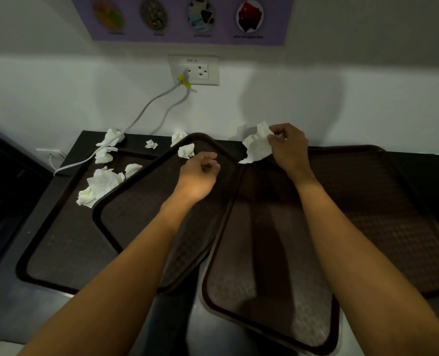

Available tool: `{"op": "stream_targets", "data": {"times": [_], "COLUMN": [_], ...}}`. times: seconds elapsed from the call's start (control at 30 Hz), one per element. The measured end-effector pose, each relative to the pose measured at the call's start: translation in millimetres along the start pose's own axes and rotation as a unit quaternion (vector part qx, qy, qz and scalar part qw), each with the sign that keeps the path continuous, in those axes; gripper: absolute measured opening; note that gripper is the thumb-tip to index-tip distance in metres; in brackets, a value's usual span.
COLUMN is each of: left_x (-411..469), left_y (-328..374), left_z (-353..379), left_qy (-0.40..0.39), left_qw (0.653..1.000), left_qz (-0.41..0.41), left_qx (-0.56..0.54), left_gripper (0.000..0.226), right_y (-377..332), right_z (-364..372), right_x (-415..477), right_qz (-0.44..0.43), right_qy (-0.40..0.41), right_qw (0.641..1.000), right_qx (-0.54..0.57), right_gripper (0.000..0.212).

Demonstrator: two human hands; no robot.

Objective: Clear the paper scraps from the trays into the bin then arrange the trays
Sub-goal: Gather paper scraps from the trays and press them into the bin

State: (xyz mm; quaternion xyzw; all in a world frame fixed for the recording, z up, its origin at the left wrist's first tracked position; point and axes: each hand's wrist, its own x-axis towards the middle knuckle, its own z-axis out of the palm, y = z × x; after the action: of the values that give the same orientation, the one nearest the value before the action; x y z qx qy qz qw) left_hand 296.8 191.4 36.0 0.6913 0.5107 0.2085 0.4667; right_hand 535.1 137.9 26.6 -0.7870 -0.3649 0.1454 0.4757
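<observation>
Currently, item one: your right hand (287, 147) is pinching a large crumpled paper scrap (257, 147) between thumb and fingertips and holding it above the far corner of the near tray (264, 291); the sheet is hanging to the left of the knuckles.

Item two: your left hand (200, 176) is hovering over the middle tray (141, 209) with its fingers curled inward, gripping nothing that is showing.

Item three: a small scrap (186, 151) is lying in that tray's far corner, just beyond the left fingertips.

Item four: the middle tray is lying askew across the left tray (59, 240) and covering its right side, while the near tray's long edge is running just beside it.

Item five: the near tray is overlapping the right tray (382, 201).

Item six: loose scraps (102, 182) are lying clustered at the left tray's far end, and others are sitting on the dark counter (20, 304) by the wall.

Item seven: a cable (136, 119) is trailing from the wall socket (200, 70) down past the counter's left corner, and a poster (182, 39) is hanging above.
</observation>
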Motion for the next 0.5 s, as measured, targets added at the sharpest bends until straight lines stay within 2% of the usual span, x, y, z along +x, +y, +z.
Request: {"op": "stream_targets", "data": {"times": [0.13, 0.27, 0.43, 0.5], "left_x": [3.1, 9.1, 12.0, 12.4], "left_y": [-5.3, -17.5, -33.9, -38.5], "left_z": [2.5, -5.1, -13.5, -14.6], "left_qy": [0.007, 0.026, 0.034, 0.035], "left_qw": [1.0, 0.999, 0.997, 0.997], "left_qz": [-0.008, -0.031, -0.048, -0.053], "left_qx": [0.018, 0.035, 0.043, 0.042], "left_gripper": [0.03, 0.031, 0.031, 0.031], "right_y": [4.1, 9.7, 19.5, 20.8], "right_z": [-2.5, 2.0, 18.6, 26.6], "right_x": [-9.9, -18.6, -31.0, -36.7], "right_qz": [-0.015, -0.071, -0.021, -0.01], "right_qy": [-0.026, -0.084, -0.156, -0.172], "right_qw": [0.999, 0.992, 0.983, 0.978], "right_qx": [0.035, -0.062, -0.098, -0.115], "right_gripper": [0.025, 0.034, 0.029, 0.046]}}
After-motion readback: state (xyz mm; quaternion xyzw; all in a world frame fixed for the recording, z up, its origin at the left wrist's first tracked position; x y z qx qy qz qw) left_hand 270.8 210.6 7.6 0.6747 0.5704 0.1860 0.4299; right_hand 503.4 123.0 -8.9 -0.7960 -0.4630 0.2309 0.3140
